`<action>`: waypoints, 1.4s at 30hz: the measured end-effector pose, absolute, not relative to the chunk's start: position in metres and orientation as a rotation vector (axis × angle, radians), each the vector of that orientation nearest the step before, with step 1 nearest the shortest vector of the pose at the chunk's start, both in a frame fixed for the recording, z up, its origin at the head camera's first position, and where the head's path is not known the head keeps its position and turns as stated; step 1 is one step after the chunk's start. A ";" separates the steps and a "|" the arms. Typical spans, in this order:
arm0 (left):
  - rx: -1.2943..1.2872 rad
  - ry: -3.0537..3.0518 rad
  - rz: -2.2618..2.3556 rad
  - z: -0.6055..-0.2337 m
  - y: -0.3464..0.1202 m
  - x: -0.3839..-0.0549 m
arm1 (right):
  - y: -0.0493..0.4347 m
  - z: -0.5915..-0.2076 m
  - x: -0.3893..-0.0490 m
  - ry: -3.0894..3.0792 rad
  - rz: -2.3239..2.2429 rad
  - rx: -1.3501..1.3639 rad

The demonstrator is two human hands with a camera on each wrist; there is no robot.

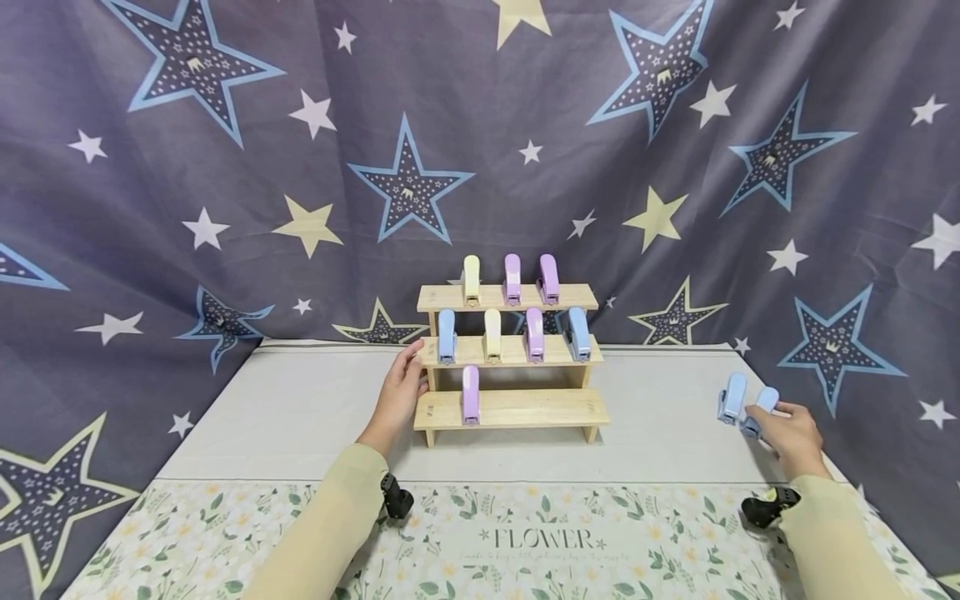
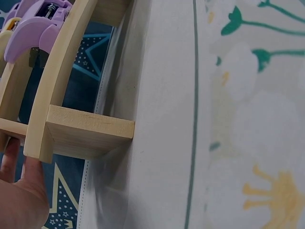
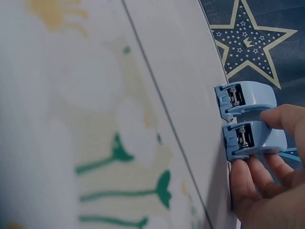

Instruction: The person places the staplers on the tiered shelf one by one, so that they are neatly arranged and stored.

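Observation:
My left hand (image 1: 405, 383) holds the left end of a three-tier wooden display stand (image 1: 525, 408), near the middle tier. In the left wrist view its fingertips go behind the end of a board. With my right hand (image 1: 795, 433) I grip a light-blue hole punch (image 3: 257, 138), thumb on one side and fingers on the other. Right beside it stands another light-blue hole punch (image 3: 259, 96). On the stand, the top tier carries a yellow punch (image 1: 471, 279) and two purple ones. Blue, yellow and purple punches line the middle tier. A single purple punch (image 1: 470, 396) is left on the bottom tier.
The table has a white cover (image 1: 315, 417), with a floral mat (image 1: 555, 542) printed FLOWER along the front. A dark star-patterned cloth (image 1: 487, 100) hangs behind and at both sides. The blue punches at the right stand near the table's right edge.

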State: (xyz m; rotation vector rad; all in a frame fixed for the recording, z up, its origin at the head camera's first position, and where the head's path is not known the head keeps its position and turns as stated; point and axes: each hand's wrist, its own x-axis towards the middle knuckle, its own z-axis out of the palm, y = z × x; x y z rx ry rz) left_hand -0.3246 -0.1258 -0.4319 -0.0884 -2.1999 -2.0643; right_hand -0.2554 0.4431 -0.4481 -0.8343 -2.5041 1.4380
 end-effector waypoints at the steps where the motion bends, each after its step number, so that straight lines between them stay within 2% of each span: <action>1: -0.088 -2.199 -2.068 -0.432 -0.126 -0.325 | 0.444 -0.448 -0.255 -2.504 1.437 -0.837; 20: -0.092 -2.205 -2.066 -0.432 -0.124 -0.325 | 0.444 -0.443 -0.245 -2.537 1.392 -0.781; 33: -0.091 -2.218 -2.073 -0.431 -0.125 -0.324 | 0.442 -0.419 -0.245 -2.488 1.391 -0.761; 42: -0.086 -2.216 -2.077 -0.432 -0.125 -0.324 | 0.419 -0.398 -0.248 -2.550 1.431 -0.470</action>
